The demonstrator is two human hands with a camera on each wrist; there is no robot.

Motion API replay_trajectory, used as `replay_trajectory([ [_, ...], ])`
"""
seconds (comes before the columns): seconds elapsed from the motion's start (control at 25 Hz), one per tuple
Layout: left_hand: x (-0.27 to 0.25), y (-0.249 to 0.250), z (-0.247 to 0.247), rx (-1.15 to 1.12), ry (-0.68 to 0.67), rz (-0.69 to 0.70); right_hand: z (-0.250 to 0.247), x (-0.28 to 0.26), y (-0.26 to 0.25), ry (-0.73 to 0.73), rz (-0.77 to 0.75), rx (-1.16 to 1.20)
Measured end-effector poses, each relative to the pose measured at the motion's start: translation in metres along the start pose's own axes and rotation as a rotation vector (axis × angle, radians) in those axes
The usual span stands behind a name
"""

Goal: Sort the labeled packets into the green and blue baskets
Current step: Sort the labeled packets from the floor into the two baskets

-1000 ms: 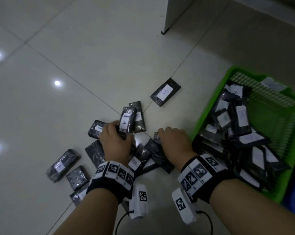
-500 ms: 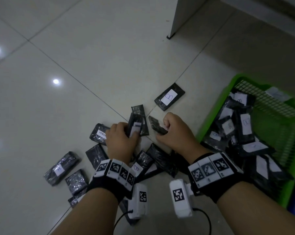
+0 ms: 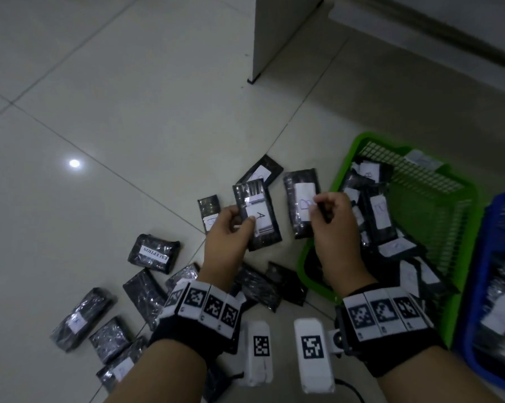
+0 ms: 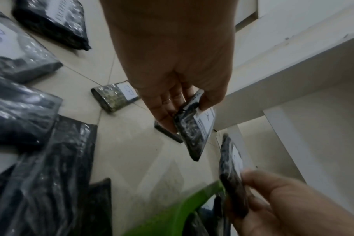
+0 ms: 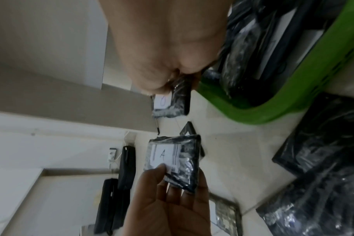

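Note:
My left hand (image 3: pixel 230 231) holds a black packet labelled A (image 3: pixel 257 213) upright above the floor, thumb on its white label; the same packet labelled A (image 4: pixel 194 131) (image 5: pixel 174 159) shows in both wrist views. My right hand (image 3: pixel 329 219) pinches a second black packet with a B label (image 3: pixel 302 205) (image 5: pixel 172 102) beside the green basket (image 3: pixel 344 158). That basket holds several labelled packets. The blue basket (image 3: pixel 478 286) stands at the far right, also with packets in it.
Several black packets lie scattered on the tiled floor, among them one marked EXCEPTION (image 3: pixel 153 253) and a cluster at lower left (image 3: pixel 82 318). A white furniture leg (image 3: pixel 274 39) stands behind. The green basket's corner (image 5: pixel 273 95) is close under my right hand.
Both hands have risen off the floor pile, each lifting a packet and turning its label up. The view has shifted so the blue basket shows more.

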State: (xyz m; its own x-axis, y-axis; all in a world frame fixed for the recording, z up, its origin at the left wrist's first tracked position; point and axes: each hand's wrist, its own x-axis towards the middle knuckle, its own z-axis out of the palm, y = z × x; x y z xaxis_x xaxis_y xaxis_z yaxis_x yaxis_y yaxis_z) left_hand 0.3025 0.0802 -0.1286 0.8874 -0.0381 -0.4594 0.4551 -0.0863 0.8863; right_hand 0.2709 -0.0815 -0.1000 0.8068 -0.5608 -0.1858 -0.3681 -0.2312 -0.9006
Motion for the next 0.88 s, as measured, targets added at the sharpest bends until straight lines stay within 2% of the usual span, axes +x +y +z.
replay_trajectory([
  [0.08,-0.007,0.008,0.017,-0.03,-0.08,0.005,-0.022,0.002,0.009,0.174,0.044,-0.014],
  [0.16,-0.014,0.014,0.036,-0.054,-0.15,-0.003,-0.039,0.004,0.021,0.226,0.106,-0.055],
  [0.4,-0.034,0.019,0.104,-0.008,-0.226,0.037,-0.088,0.007,0.051,0.05,0.085,-0.15],
  [0.52,-0.044,0.02,0.141,0.022,-0.264,0.082,-0.119,0.005,0.057,0.056,0.159,-0.052],
  [0.64,-0.06,0.021,0.192,0.067,-0.334,0.144,-0.17,-0.001,0.068,0.232,0.193,-0.03],
  [0.76,-0.079,0.017,0.254,0.187,-0.449,0.195,-0.226,-0.012,0.092,0.428,0.196,-0.159],
  [0.88,-0.094,0.004,0.314,0.255,-0.566,0.205,-0.276,-0.028,0.126,0.53,0.13,-0.341],
])
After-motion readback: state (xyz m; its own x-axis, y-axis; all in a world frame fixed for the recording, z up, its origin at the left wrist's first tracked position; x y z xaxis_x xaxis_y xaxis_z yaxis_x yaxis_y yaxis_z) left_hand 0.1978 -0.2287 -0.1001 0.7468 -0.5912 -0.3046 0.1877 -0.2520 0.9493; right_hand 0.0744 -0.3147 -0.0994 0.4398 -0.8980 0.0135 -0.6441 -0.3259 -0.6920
